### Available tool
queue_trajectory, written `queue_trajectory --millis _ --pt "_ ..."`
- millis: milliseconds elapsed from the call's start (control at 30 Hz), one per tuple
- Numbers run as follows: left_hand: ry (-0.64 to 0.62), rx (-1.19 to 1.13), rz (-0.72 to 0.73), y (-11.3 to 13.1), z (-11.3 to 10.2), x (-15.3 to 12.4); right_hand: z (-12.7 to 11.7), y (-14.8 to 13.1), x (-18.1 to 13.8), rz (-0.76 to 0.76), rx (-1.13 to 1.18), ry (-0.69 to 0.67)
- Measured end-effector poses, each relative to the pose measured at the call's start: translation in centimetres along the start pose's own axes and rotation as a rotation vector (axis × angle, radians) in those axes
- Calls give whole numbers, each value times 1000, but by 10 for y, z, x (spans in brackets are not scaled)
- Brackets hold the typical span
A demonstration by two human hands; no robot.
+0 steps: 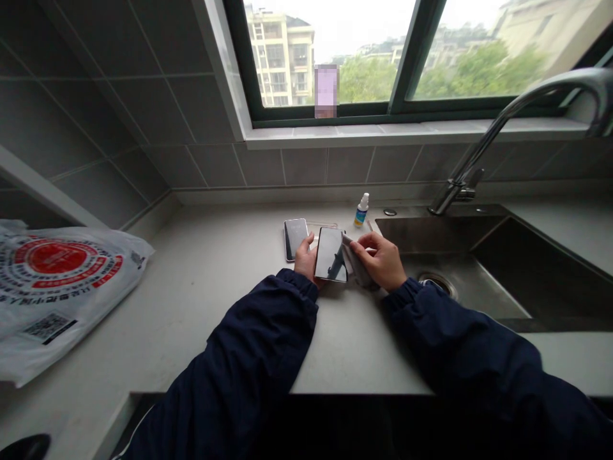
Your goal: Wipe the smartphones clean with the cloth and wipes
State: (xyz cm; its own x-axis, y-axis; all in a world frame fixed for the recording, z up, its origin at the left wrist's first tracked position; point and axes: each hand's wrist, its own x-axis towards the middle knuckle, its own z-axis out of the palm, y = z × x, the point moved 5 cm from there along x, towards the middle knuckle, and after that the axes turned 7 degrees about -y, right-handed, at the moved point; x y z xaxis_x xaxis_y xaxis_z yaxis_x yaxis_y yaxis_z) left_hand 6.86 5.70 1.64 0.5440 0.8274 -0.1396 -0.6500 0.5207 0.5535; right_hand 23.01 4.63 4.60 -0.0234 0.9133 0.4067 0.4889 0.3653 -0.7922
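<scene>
My left hand (305, 259) grips a dark smartphone (331, 254) by its left edge, screen up, just above the counter. My right hand (382, 259) is closed on a grey cloth (353, 260) pressed against the phone's right edge. A second smartphone (295, 237) lies flat on the counter just behind my left hand. A small white dropper bottle (361, 210) with a blue label stands behind the phones, near the sink's corner.
A steel sink (498, 268) with a curved tap (507, 121) lies to the right. A white plastic bag (57, 281) with red print sits at the far left of the light counter (215, 300). Grey tiled walls and a window ledge (407, 134) stand behind.
</scene>
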Motion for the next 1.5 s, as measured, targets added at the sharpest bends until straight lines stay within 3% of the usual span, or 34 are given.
queue_trajectory --millis 233,300,367,500,567,767,1100,1267,1500 --pt "-73 80 -100 -5 4 -2 -34 1 8 28 166 382" --pt "-90 95 -112 -5 5 -2 -36 -1 7 -17 183 420" --pt "-101 89 -133 -7 6 -2 -29 -7 5 -88 187 327" --pt "-92 -6 -97 -7 7 -1 8 -30 -8 -352 13 -192" --pt "-94 -47 -52 -6 7 0 16 -38 -15 -451 -48 -288" --pt "-114 -121 -49 -7 12 0 10 -38 -14 -471 -190 -154" --pt "26 -133 76 -3 9 4 29 -22 -15 -347 -392 -488" --pt "-36 -72 -54 -8 14 1 24 -8 -8 -200 -445 -448" --pt "-89 48 -152 -14 13 -3 17 -5 -4 -174 -463 -357"
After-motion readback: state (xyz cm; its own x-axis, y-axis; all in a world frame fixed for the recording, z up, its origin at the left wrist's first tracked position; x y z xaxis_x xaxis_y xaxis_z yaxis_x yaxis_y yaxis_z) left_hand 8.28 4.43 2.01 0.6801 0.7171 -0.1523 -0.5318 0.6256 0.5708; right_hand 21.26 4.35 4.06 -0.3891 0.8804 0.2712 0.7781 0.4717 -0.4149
